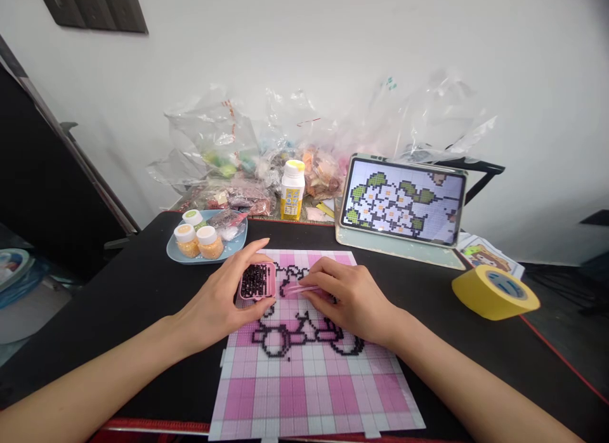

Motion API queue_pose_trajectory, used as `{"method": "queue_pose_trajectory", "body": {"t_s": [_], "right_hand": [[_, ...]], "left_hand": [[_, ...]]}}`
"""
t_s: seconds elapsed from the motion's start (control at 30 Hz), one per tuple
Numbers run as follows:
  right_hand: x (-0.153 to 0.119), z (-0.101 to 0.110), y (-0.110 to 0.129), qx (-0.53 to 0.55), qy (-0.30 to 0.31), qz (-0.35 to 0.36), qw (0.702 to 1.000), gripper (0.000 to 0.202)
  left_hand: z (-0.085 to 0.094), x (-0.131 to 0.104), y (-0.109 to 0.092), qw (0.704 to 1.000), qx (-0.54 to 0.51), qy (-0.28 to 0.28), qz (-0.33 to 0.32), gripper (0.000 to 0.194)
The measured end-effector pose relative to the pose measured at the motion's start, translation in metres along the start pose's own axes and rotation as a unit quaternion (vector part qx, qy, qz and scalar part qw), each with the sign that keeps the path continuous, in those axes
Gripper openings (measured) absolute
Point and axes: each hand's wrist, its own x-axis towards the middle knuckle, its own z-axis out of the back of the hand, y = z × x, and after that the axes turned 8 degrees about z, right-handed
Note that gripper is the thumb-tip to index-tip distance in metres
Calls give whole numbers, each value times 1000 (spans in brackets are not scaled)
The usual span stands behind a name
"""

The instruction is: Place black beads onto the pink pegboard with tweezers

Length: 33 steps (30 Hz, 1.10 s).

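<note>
My left hand (219, 297) holds a small pink tray (271, 280) of black beads (254, 281) between thumb and fingers, over the upper left of a pink and white checked pegboard (304, 392). Pinched in my right hand (349, 294) are pink tweezers (297, 289), their tips pointing left toward the tray. Black beads form outlines on the board, with two round shapes below my hands. Part of the pattern is hidden under my right hand and the tray.
Behind the board, a tablet (404, 202) shows a flower pattern. A blue plate (174, 254) with bead jars is at left, a yellow-labelled bottle (292, 192) at the back before plastic bags (214, 138), and yellow tape (495, 294) at right.
</note>
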Motion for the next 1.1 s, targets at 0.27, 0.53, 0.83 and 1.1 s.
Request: {"method": "queue_pose_trajectory", "body": {"t_s": [0.27, 0.53, 0.83, 1.1], "right_hand": [[1, 2, 0, -2, -14, 12, 1000, 20], [0, 3, 0, -4, -27, 4, 1000, 20], [0, 2, -2, -27, -48, -11, 998, 19], [0, 0, 0, -15, -39, -12, 999, 18]], "left_hand": [[-1, 0, -1, 1000, 8, -13, 6, 75], [1, 1, -1, 1000, 7, -17, 11, 76], [0, 1, -1, 999, 21, -37, 20, 74], [-1, 1, -1, 998, 27, -49, 6, 73]]}}
